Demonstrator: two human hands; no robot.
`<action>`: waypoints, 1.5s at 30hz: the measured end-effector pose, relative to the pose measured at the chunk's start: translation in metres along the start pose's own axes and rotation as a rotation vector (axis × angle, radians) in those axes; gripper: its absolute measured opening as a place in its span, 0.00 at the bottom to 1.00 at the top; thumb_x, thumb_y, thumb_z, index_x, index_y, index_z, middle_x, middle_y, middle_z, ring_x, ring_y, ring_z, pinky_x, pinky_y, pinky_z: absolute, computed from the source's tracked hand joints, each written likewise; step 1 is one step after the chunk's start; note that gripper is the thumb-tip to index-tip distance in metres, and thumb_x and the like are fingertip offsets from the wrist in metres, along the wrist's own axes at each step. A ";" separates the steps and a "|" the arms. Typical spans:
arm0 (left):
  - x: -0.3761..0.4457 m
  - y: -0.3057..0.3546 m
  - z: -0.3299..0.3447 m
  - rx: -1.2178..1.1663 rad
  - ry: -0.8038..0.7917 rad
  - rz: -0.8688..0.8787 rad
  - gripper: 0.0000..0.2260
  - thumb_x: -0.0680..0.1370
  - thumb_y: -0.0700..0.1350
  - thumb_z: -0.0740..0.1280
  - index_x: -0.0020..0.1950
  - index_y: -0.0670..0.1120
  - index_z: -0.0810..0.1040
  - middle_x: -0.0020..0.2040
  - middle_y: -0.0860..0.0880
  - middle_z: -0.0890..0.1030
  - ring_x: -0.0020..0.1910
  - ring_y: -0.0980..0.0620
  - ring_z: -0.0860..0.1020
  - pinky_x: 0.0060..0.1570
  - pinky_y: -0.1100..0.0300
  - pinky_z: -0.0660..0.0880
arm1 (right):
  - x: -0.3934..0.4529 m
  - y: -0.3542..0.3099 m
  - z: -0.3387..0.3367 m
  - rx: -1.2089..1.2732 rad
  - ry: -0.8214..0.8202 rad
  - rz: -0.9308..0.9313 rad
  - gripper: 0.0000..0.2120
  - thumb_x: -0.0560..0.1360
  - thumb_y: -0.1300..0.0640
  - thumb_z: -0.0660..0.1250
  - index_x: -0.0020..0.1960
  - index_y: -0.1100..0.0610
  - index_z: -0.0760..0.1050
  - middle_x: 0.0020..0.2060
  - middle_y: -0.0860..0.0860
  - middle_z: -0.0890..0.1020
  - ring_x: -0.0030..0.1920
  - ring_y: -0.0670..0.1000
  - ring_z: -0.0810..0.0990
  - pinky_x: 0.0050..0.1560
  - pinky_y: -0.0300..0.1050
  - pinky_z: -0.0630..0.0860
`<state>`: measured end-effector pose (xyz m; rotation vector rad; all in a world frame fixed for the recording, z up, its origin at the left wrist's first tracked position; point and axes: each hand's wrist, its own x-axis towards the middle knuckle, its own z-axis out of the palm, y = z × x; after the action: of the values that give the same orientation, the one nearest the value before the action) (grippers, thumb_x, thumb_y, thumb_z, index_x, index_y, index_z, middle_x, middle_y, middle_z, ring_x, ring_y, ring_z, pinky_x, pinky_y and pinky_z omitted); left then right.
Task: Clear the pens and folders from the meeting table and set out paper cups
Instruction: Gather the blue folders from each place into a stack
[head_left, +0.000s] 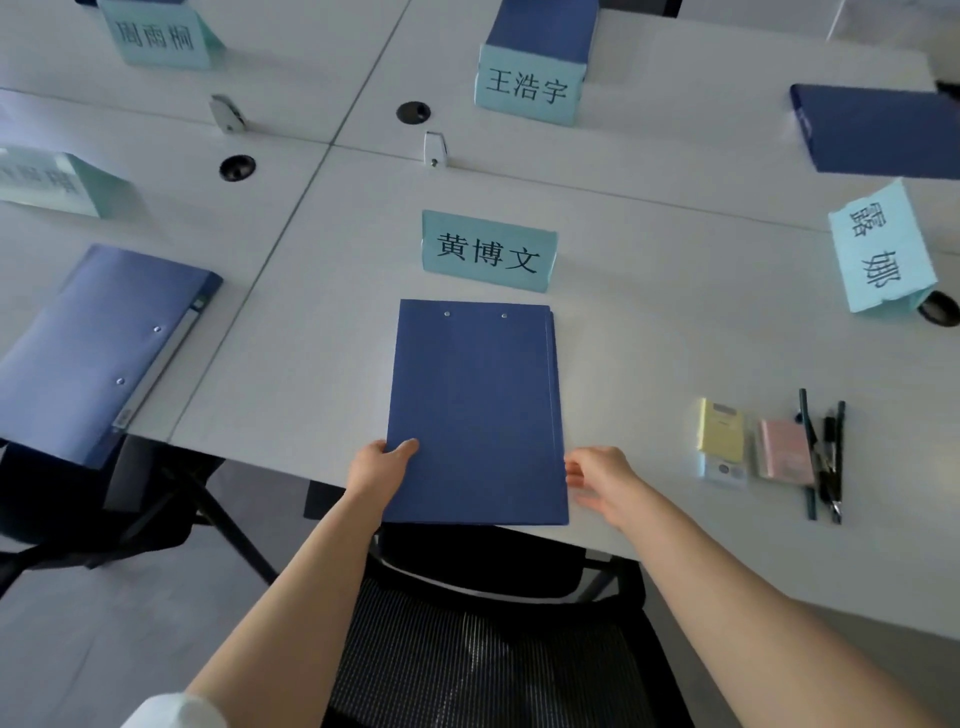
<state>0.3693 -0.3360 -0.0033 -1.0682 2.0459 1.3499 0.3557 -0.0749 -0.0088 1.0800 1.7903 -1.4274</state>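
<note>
White meeting table (649, 332) bears a closed blue folder (475, 410), left hand (382, 462) gripping it, right hand (600, 478) relaxed beside.

Office meeting room: white table (675, 322), name cards (488, 252), blue folders (475, 410), mesh chair (483, 649).

Your left hand (382, 462) reaching forward, thumb curled over in a pinching grip, your right hand (602, 480) beside it, fingers loose and relaxed, both forearms bare and extended
</note>
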 end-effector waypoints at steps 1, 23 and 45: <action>-0.005 -0.002 -0.001 -0.043 -0.014 -0.012 0.13 0.79 0.51 0.66 0.53 0.41 0.79 0.51 0.44 0.82 0.46 0.45 0.80 0.47 0.54 0.77 | -0.002 0.004 -0.001 -0.007 -0.006 0.007 0.03 0.75 0.61 0.63 0.44 0.59 0.75 0.39 0.54 0.77 0.41 0.53 0.77 0.46 0.48 0.74; -0.201 -0.098 -0.035 -0.642 0.117 0.069 0.10 0.77 0.51 0.70 0.55 0.48 0.81 0.50 0.51 0.86 0.49 0.49 0.84 0.47 0.52 0.81 | -0.126 0.045 -0.012 -0.015 -0.431 -0.361 0.09 0.76 0.57 0.69 0.56 0.55 0.79 0.51 0.50 0.85 0.50 0.52 0.85 0.48 0.48 0.80; -0.270 -0.268 -0.230 -1.124 0.285 -0.134 0.15 0.77 0.52 0.69 0.59 0.46 0.80 0.51 0.46 0.86 0.48 0.44 0.85 0.46 0.50 0.79 | -0.260 0.074 0.230 -0.451 -0.934 -0.525 0.12 0.79 0.61 0.65 0.62 0.54 0.76 0.56 0.51 0.84 0.55 0.54 0.83 0.56 0.54 0.79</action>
<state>0.7536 -0.5086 0.1397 -1.8585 1.2170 2.4477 0.5396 -0.3501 0.1197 -0.3106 1.5627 -1.3530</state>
